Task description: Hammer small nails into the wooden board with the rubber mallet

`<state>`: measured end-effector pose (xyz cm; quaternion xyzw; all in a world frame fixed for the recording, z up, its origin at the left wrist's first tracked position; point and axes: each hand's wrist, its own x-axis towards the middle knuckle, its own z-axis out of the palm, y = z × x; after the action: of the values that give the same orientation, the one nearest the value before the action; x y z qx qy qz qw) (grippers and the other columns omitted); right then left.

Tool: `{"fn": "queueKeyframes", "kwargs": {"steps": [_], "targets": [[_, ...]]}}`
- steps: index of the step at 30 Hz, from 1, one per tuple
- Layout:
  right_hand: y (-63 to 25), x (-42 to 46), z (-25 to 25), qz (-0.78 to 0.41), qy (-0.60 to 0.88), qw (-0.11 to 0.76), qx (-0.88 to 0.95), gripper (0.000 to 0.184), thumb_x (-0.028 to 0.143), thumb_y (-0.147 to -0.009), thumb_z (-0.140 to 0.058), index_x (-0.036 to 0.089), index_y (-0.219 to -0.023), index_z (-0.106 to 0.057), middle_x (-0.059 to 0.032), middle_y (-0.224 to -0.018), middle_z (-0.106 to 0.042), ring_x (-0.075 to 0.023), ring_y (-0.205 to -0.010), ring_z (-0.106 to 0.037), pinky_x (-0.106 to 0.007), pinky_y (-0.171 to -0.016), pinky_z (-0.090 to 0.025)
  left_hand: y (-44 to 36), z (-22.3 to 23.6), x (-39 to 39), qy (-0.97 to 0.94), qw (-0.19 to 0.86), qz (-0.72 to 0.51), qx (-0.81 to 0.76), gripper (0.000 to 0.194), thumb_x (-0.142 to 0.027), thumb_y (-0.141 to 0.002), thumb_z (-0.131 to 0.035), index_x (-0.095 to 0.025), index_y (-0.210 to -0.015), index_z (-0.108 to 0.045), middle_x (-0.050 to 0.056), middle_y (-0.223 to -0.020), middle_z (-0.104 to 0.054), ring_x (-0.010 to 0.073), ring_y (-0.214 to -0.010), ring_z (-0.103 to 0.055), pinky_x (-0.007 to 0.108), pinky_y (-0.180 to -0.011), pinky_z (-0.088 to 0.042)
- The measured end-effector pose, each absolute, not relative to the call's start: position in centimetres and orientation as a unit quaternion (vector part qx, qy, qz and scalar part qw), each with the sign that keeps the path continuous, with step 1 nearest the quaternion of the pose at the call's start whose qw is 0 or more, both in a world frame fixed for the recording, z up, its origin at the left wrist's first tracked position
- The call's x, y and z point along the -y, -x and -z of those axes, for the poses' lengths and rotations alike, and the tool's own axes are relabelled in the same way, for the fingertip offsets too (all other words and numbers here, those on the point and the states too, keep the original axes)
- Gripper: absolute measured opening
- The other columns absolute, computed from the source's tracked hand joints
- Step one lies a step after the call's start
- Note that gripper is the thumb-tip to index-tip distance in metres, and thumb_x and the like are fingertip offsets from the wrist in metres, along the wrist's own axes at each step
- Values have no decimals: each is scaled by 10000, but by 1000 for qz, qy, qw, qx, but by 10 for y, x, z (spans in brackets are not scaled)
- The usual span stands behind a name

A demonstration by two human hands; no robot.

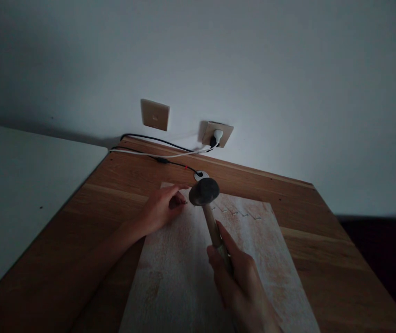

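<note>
My right hand (237, 277) is closed round the wooden handle of a hammer (209, 208), whose dark head hangs just above the far end of a pale whitewashed board (184, 277). My left hand (163, 207) rests on the board's far left corner, fingers pinched together close beside the hammer head; what they pinch is too small to make out. A row of small dark marks (239, 213) runs across the board to the right of the hammer head.
The board lies on a wooden table (322, 245) against a white wall. Black and white cables (156, 155) run along the table's back edge to a wall socket (216, 134). A blank wall plate (155, 114) sits to its left. A white surface (21, 185) adjoins the table's left side.
</note>
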<state>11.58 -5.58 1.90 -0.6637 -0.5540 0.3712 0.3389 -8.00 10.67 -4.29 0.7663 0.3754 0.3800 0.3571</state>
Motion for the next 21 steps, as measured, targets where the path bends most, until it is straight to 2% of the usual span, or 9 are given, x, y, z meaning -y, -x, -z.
{"fn": "queueKeyframes", "kwargs": {"steps": [1,3,5,7,9,13,19,21], "targets": [[-116,56,-20,-373,663,337,554,685,560,-1092,-489,110,-1606,-520,-39,-694,-771,-262,-724,-790,-440,-832,-667,80,42,-107,-767,357,-381,-374,474,-33,-855,-703,-221,-1288,-667,-13,-924,-774,160,-812,-734,292,-788,-569],[-119,55,-18,-365,656,341,565,668,539,-1092,-501,99,-1593,-531,-109,-895,-839,-260,-799,-806,-420,-837,-664,81,43,-107,-770,350,-379,-374,470,-41,-852,-708,-225,-1284,-671,-15,-925,-774,163,-822,-733,295,-793,-567],[-121,54,-13,-357,635,342,593,629,511,-1089,-518,107,-1569,-557,-182,-1222,-825,-279,-1014,-815,-407,-905,-654,81,44,-107,-774,340,-377,-379,464,-33,-835,-706,-226,-1256,-681,-9,-940,-778,171,-840,-734,297,-794,-568],[-123,52,-7,-360,616,333,616,597,486,-1092,-519,131,-1570,-557,-188,-1415,-746,-296,-1222,-763,-407,-991,-633,82,47,-108,-777,330,-375,-384,512,-3,-794,-701,-220,-1258,-682,3,-973,-785,181,-862,-738,302,-801,-572],[-123,51,-4,-368,607,322,627,589,470,-1097,-509,131,-1577,-546,-183,-1429,-739,-294,-1273,-741,-403,-1020,-624,82,48,-108,-777,323,-377,-388,569,13,-762,-703,-209,-1286,-676,22,-1017,-792,196,-898,-746,313,-818,-574],[-119,51,-6,-365,618,327,615,586,459,-1098,-498,113,-1568,-551,-180,-1337,-788,-290,-1201,-774,-407,-1000,-626,82,48,-107,-773,330,-380,-387,569,-21,-788,-707,-217,-1320,-671,37,-1076,-798,215,-960,-755,329,-847,-581],[-118,52,-8,-367,625,327,607,621,510,-1082,-526,125,-1567,-566,-189,-1324,-792,-299,-1137,-795,-416,-958,-642,83,46,-108,-775,333,-376,-383,584,-14,-790,-673,-233,-1331,-675,20,-1016,-795,199,-915,-749,320,-836,-581],[-118,53,-9,-363,636,329,596,634,532,-1077,-531,133,-1568,-572,-175,-1237,-822,-303,-1096,-803,-440,-959,-646,83,45,-108,-776,333,-379,-379,576,-24,-793,-677,-229,-1332,-675,13,-977,-785,189,-868,-739,307,-799,-576]]}}
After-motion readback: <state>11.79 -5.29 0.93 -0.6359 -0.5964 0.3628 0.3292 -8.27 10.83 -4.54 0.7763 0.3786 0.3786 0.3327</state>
